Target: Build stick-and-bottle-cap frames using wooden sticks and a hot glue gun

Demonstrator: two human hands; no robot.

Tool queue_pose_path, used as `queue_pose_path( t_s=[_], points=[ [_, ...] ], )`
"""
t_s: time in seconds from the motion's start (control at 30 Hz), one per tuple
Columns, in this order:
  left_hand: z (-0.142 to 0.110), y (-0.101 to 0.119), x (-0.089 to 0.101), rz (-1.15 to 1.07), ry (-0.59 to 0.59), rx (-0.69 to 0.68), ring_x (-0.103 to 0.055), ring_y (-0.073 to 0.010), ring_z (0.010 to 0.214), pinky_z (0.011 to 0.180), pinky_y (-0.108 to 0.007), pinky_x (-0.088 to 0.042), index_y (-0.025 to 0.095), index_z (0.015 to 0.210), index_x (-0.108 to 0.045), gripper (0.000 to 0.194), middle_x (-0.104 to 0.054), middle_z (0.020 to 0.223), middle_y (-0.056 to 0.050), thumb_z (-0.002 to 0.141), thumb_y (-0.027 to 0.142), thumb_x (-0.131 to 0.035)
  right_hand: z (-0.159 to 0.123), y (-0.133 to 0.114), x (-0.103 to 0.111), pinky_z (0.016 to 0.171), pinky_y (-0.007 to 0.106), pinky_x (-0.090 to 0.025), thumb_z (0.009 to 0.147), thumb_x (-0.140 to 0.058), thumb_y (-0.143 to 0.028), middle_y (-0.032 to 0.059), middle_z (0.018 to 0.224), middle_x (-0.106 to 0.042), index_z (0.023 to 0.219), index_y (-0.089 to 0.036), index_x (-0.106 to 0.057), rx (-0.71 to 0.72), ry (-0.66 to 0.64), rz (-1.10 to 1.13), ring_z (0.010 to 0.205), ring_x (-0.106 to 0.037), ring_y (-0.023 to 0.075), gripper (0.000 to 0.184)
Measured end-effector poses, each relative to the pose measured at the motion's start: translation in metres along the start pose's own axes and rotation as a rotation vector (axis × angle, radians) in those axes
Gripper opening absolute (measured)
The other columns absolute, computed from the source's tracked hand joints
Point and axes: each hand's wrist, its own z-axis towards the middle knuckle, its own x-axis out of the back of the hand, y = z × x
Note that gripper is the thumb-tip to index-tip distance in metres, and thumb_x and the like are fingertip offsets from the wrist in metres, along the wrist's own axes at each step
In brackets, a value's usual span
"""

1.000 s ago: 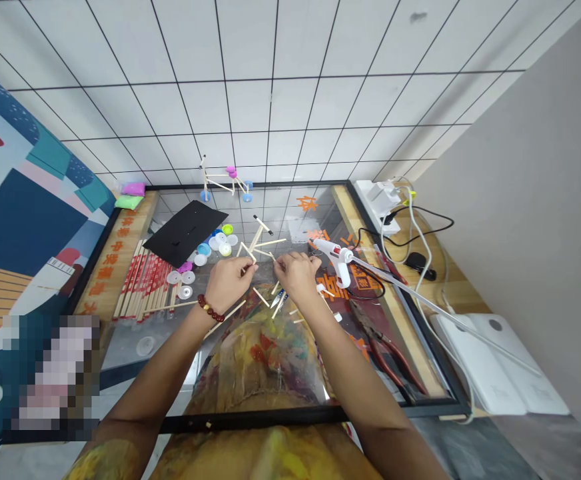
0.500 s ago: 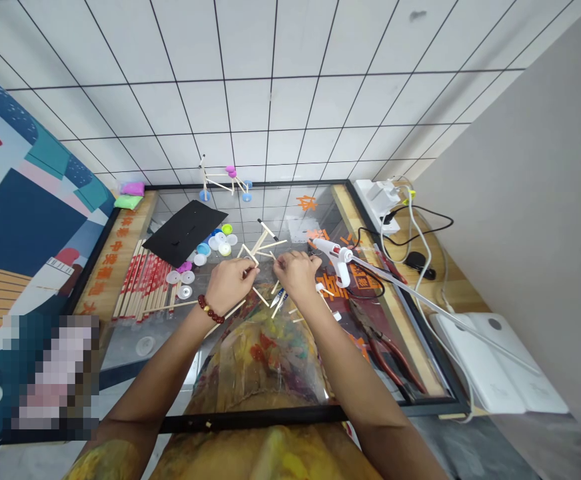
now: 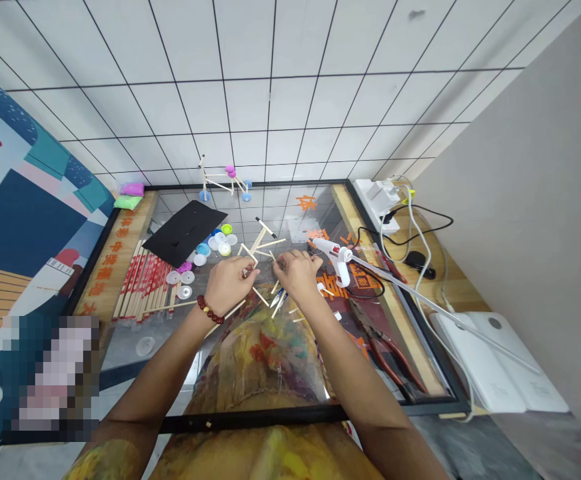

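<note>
Hands, fingertips pinched nearly closed: left [image 3: 250, 269] grips a stick frame [image 3: 259, 245], right [image 3: 278, 267] a stick [image 3: 272, 256].

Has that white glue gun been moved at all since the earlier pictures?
No. Judged against the power strip at the table's far right corner, the glue gun sits in the same place, with its nozzle pointing the same way.

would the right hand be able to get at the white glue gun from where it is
Probably yes: the right hand is close to the glue gun, with nothing tall visible between them.
</note>
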Motion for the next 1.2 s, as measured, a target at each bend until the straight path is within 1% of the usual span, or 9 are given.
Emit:
queue_pose_path(
  t_s=[0.13, 0.33, 0.63, 0.7, 0.77, 0.83, 0.93, 1.0, 1.2],
  points=[
    [0.0, -0.002, -0.002, 0.005, -0.007, -0.031, -0.065, -0.0171, 0.074, 0.067, -0.028, -0.041, 0.023, 0.087, -0.073, 0.015, -0.073, 0.085, -0.003, 0.087, 0.024, -0.058, 0.0, 0.0, 0.0, 0.082, 0.039, -0.019, 0.091, -0.057, -0.031, 0.0067, 0.091, -0.072, 0.089, -0.022, -0.074, 0.01, 0.003, 0.01, 0.092, -0.053, 0.0241, 0.019],
    [0.001, -0.003, -0.003, -0.006, -0.005, 0.0, -0.065, -0.017, 0.074, 0.066, -0.028, -0.042, 0.023, 0.088, -0.074, 0.014, -0.074, 0.086, -0.003, 0.087, 0.026, -0.06, 0.0, 0.0, -0.001, 0.082, 0.039, -0.019, 0.092, -0.055, -0.031, 0.0073, 0.087, -0.072, 0.087, -0.021, -0.074, 0.005, 0.004, 0.004, 0.091, -0.053, 0.024, 0.022],
    [-0.001, -0.001, -0.001, -0.039, 0.082, 0.065, -0.065, -0.0179, 0.075, 0.07, -0.029, -0.047, 0.022, 0.088, -0.071, 0.01, -0.071, 0.087, -0.003, 0.083, 0.029, -0.066, 0.0, 0.0, -0.001, 0.081, 0.038, -0.018, 0.092, -0.054, -0.028, 0.0075, 0.089, -0.071, 0.088, -0.021, -0.073, 0.004, -0.012, -0.028, 0.09, -0.053, 0.0233, 0.022],
    [0.002, -0.001, -0.001, -0.029, 0.164, 0.075, -0.067, -0.0228, 0.092, 0.08, -0.033, -0.05, 0.021, 0.1, -0.069, 0.027, -0.069, 0.104, -0.008, 0.077, 0.034, -0.074, 0.0, -0.001, 0.0, 0.08, 0.037, -0.019, 0.092, -0.053, -0.029, 0.0078, 0.089, -0.071, 0.088, -0.021, -0.073, 0.007, -0.014, -0.037, 0.091, -0.053, 0.0236, 0.022],
    [0.008, -0.005, -0.004, -0.051, 0.246, 0.061, -0.059, -0.0311, 0.119, 0.096, -0.04, -0.049, 0.019, 0.122, -0.061, 0.066, -0.06, 0.129, -0.014, 0.064, 0.038, -0.085, 0.0, -0.001, 0.001, 0.08, 0.037, -0.019, 0.092, -0.054, -0.029, 0.0078, 0.09, -0.071, 0.088, -0.021, -0.073, 0.006, -0.017, -0.032, 0.092, -0.053, 0.0238, 0.022],
    [0.015, -0.012, -0.009, -0.158, 0.219, 0.045, -0.05, -0.0346, 0.131, 0.106, -0.045, -0.044, 0.018, 0.138, -0.049, 0.093, -0.053, 0.14, -0.016, 0.057, 0.039, -0.09, 0.001, -0.001, 0.001, 0.079, 0.037, -0.019, 0.092, -0.054, -0.029, 0.0079, 0.09, -0.071, 0.088, -0.021, -0.073, 0.001, -0.022, -0.027, 0.092, -0.053, 0.0239, 0.021],
    [0.024, -0.027, -0.019, -0.374, 0.092, 0.073, -0.06, -0.0276, 0.121, 0.106, -0.041, -0.046, 0.018, 0.136, -0.052, 0.076, -0.064, 0.129, -0.012, 0.068, 0.032, -0.083, 0.001, 0.0, 0.001, 0.079, 0.037, -0.019, 0.092, -0.054, -0.029, 0.0081, 0.091, -0.071, 0.09, -0.021, -0.073, -0.002, -0.024, -0.03, 0.092, -0.053, 0.024, 0.021],
    [0.026, -0.035, -0.024, -0.422, 0.103, 0.077, -0.062, -0.0255, 0.119, 0.106, -0.04, -0.047, 0.018, 0.134, -0.055, 0.07, -0.065, 0.127, -0.011, 0.07, 0.029, -0.081, 0.001, 0.0, 0.0, 0.079, 0.037, -0.019, 0.092, -0.053, -0.028, 0.0082, 0.091, -0.071, 0.089, -0.021, -0.073, -0.001, -0.021, -0.039, 0.091, -0.053, 0.0238, 0.022],
    [0.021, -0.041, -0.027, -0.422, 0.129, -0.007, -0.061, -0.0254, 0.121, 0.109, -0.04, -0.046, 0.019, 0.137, -0.055, 0.071, -0.062, 0.134, -0.012, 0.072, 0.028, -0.079, 0.002, 0.001, -0.002, 0.081, 0.038, -0.02, 0.09, -0.054, -0.026, 0.0078, 0.087, -0.071, 0.084, -0.019, -0.072, -0.025, 0.01, -0.015, 0.089, -0.054, 0.0237, 0.019]
  ],
)
